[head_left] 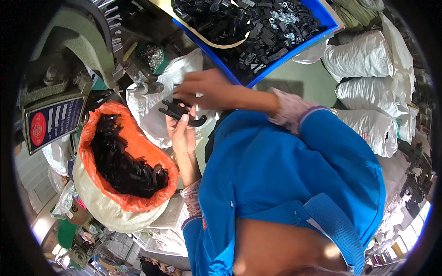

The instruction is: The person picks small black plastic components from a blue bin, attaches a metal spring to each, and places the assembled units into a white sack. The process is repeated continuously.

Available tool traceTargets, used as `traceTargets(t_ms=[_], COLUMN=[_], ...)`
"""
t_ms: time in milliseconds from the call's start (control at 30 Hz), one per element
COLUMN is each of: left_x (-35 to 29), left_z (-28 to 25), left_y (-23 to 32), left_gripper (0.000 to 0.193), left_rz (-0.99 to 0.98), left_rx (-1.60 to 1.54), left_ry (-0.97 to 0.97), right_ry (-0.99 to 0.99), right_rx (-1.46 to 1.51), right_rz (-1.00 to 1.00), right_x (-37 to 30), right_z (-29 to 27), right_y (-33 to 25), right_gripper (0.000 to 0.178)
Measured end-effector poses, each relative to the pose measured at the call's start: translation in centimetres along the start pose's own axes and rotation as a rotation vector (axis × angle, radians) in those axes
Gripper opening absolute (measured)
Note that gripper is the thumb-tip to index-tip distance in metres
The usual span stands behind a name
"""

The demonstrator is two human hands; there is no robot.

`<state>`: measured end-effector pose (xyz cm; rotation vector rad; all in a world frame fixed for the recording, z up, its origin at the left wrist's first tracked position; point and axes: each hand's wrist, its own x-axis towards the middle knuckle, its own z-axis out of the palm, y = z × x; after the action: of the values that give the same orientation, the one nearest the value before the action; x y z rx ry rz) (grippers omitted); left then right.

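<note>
Machinery (100,45) stands beyond. Left hand (183,134) pinches a black part (174,108), long axis across the fingers, 2 prongs (163,110) away from the torso (294,156), hook (201,122) toward it. Right hand (202,87) is blurred just beside, grip unclear. Apparently mid-fitting; next likely calls for steadying. Past the fingers: sack (138,131), bin (202,45).

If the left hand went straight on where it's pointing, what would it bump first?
Probably the right hand. It shows just past the left hand and the black piece held there, though depth is unclear, so it might pass underneath.
</note>
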<state>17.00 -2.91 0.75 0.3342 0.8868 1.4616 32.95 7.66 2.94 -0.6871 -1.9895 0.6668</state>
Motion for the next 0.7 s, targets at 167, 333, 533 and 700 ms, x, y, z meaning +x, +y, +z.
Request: traceTargets(t_ms=[167,333,533,700], left_x=[1.4,3.7,4.2,4.4], left_z=[2.4,7.9,14.4,13.8], left_y=[-2.2,-4.2,-6.5,-7.9], left_gripper=[0.021,0.021,0.039,0.032], left_rz=[-0.061,-0.026,0.191,0.223], left_rx=[-0.022,0.276,0.684,0.987], left_ry=[-0.007,-0.121,-0.276,-0.321], right_ry=[0.3,-0.088,0.212,0.198], right_rx=[-0.476,-0.729,0.367,0.867], right_rz=[0.568,0.646,0.793,1.006], right_x=[-5.4,-3.8,-7.2,-8.7], right_z=[-12.7,-14.3,-14.7,-13.5], right_y=[7.1,12.7,6.6,1.9], right_gripper=[0.03,0.067,0.044,0.032])
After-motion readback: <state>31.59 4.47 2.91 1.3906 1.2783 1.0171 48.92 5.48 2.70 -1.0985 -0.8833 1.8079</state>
